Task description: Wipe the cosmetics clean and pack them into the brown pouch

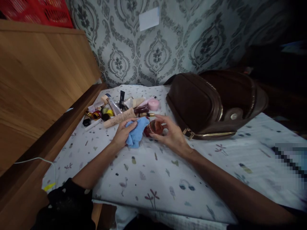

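Evidently one piece is being dealt with: the left hand (122,133) pinches a crumpled blue cloth (137,132) between thumb and fingers, and the right hand (175,134) curls its thumb and fingers around a small reddish container (152,127) just beside the cloth. The two hands are near each other but apart, with the cloth and the container between them; whether cloth and container touch is hard to tell. As a judgement, the wiping of this one container looks under way and not finished. Beyond the hands, mostly ahead of the left one, a loose cluster lies on the patterned sheet (153,179): a long beige tube (120,118) just past the left fingers, a silvery tube (114,106) and an upright-looking black tube (122,97) farther off, and a pink round container (153,104) ahead of the gap between the hands. Nothing shows which of these are already wiped, so how many remain cannot be told. Right of the right hand sits a brown bag (192,99), its dark inside unreadable.
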A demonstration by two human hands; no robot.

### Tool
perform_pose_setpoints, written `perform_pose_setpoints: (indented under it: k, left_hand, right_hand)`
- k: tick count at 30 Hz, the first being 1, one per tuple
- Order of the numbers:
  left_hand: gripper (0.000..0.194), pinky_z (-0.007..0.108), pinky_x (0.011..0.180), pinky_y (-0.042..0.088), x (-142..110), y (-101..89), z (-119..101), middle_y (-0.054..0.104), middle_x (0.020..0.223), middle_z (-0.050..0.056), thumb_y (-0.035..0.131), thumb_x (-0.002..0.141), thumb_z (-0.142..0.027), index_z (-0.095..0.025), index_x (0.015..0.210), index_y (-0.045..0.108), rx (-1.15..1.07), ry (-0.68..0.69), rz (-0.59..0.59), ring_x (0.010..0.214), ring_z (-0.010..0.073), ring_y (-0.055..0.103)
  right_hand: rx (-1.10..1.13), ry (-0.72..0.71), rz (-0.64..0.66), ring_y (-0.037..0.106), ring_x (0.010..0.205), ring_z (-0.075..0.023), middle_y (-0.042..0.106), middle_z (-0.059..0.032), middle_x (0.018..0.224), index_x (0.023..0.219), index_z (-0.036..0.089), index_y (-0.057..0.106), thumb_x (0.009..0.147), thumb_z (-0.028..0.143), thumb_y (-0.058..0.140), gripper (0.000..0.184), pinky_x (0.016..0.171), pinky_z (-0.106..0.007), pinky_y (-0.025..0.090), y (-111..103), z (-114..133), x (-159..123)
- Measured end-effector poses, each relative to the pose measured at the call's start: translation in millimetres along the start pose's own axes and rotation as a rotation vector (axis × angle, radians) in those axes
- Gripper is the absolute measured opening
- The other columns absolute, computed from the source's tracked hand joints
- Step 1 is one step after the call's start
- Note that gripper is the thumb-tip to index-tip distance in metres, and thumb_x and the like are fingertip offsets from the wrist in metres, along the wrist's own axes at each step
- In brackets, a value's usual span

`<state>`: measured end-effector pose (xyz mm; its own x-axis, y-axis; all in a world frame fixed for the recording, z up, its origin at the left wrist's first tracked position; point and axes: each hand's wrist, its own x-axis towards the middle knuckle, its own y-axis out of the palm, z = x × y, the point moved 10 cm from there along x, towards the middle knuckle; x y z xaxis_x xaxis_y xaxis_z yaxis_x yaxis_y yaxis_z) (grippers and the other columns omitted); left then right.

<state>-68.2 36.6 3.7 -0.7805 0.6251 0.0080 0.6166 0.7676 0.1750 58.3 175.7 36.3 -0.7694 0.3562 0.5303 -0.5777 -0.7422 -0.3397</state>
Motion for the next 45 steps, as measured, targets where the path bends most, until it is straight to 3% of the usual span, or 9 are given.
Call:
perform_pose_setpoints:
  k: [5,10,14,19,25,32,45]
  left_hand:
    - [0.031,0.024,0.076,0.050,-6,15.2,-14,0.070,0.096,0.003,0.069,0.082,-0.044,-0.019,0.099,0.072,0.358,0.212,0.118,0.083,0.0152,0.063]
    - [0.028,0.029,0.090,0.047,-12,25.1,-25,0.069,0.104,0.005,0.060,0.089,-0.040,-0.018,0.103,0.071,0.561,0.342,0.166,0.098,0.0197,0.063]
    - [0.030,0.028,0.084,0.048,-9,20.4,-20,0.070,0.098,0.004,0.060,0.089,-0.041,-0.017,0.103,0.070,0.572,0.318,0.132,0.091,0.0189,0.063]
    - [0.036,0.024,0.065,0.046,-2,18.7,-5,0.067,0.081,0.001,0.057,0.089,-0.047,-0.017,0.103,0.070,0.563,0.208,0.175,0.069,0.0142,0.057]
    - [0.038,0.024,0.073,0.047,-2,22.5,-6,0.069,0.085,0.002,0.059,0.088,-0.050,-0.017,0.102,0.072,0.471,0.152,0.249,0.078,0.0159,0.060]
    - [0.036,0.024,0.075,0.049,-1,17.5,-13,0.072,0.094,0.003,0.063,0.085,-0.049,-0.017,0.099,0.074,0.422,0.188,0.219,0.084,0.0168,0.062]
    - [0.028,0.026,0.072,0.048,-6,24.2,-21,0.066,0.084,0.003,0.059,0.086,-0.041,-0.017,0.089,0.072,0.456,0.216,0.284,0.078,0.0166,0.060]
  right_hand:
    - [-0.111,-0.092,0.133,0.060,0.104,-0.0262,0.058,-0.0085,0.117,0.138,0.029,0.047,0.075,0.036,0.077,0.070,0.092,-0.045,0.053,14,10,-6]
    - [-0.145,-0.034,0.224,0.056,0.116,-0.0310,0.051,-0.0138,0.129,0.140,0.023,0.043,0.069,0.049,0.080,0.085,0.098,-0.051,0.050,22,-13,-5]
    - [-0.298,0.001,0.347,0.053,0.120,-0.0374,0.059,-0.0153,0.123,0.121,0.018,0.060,0.063,0.049,0.084,0.069,0.103,-0.056,0.043,32,-23,-5]
    - [-0.275,-0.009,0.359,0.058,0.114,-0.0349,0.066,-0.0135,0.116,0.113,0.018,0.063,0.068,0.040,0.081,0.053,0.099,-0.052,0.046,33,-8,-5]
    - [-0.159,0.107,0.379,0.067,0.094,-0.0265,0.069,-0.0092,0.109,0.119,0.018,0.058,0.070,0.033,0.078,0.055,0.079,-0.039,0.055,34,-5,-10]
    - [-0.019,0.099,0.305,0.066,0.085,-0.0217,0.068,-0.0059,0.100,0.114,0.018,0.059,0.066,0.036,0.080,0.056,0.077,-0.036,0.055,29,3,-9]
    - [-0.079,-0.009,0.400,0.060,0.077,-0.0193,0.062,-0.0052,0.089,0.103,0.017,0.065,0.070,0.044,0.077,0.045,0.073,-0.035,0.049,31,23,-7]
